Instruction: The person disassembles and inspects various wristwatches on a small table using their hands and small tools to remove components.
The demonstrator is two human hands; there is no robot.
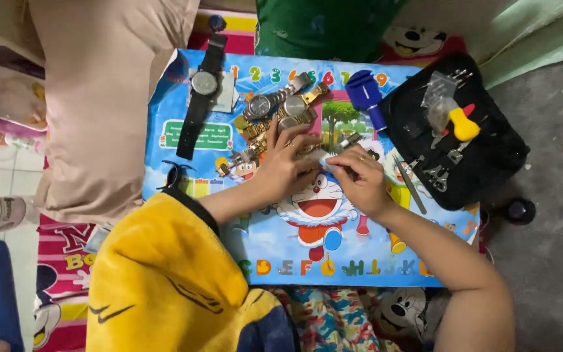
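Note:
My left hand (285,163) presses down on a gold-toned metal watch (307,148) lying on a blue cartoon-printed board (281,241). My right hand (360,179) pinches a small silver tool (345,142) at the watch, fingertips meeting the left hand's. Several other metal-band watches (275,107) lie just beyond my hands. A black-strap watch (202,91) lies at the board's far left.
A blue plastic tool (365,94) lies at the board's top. A black tool pouch (464,130) on the right holds metal tools and a yellow-handled tool (464,124). A beige pillow (99,98) is at left. A small dark bottle (521,210) stands on the grey floor.

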